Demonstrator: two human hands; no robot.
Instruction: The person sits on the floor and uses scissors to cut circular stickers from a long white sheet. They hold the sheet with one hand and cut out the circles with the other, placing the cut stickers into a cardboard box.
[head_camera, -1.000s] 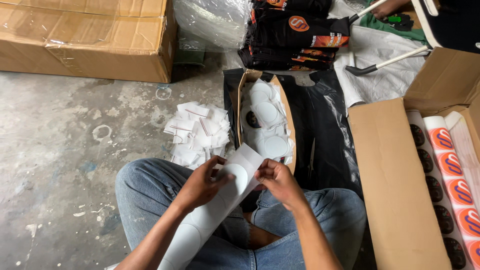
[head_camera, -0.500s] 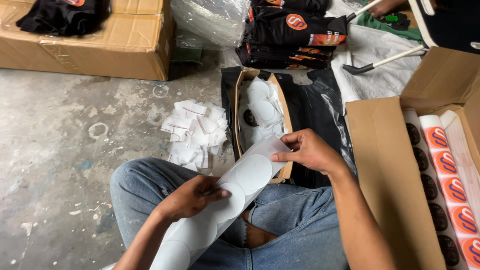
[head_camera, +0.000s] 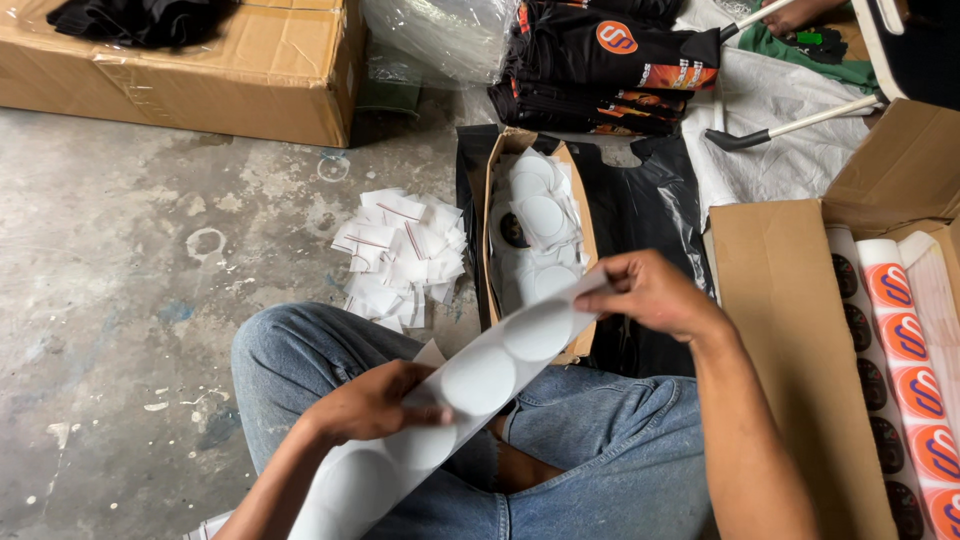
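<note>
White strip (head_camera: 480, 385) slants across lap. Left hand (head_camera: 375, 405) pinches near end; right hand (head_camera: 650, 295) pinches far end, over small box (head_camera: 585, 240).

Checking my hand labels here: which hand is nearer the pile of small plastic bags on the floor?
Left. The left hand holds the white strip just below the pile of bags; the right hand is farther, beyond the small box.
</note>
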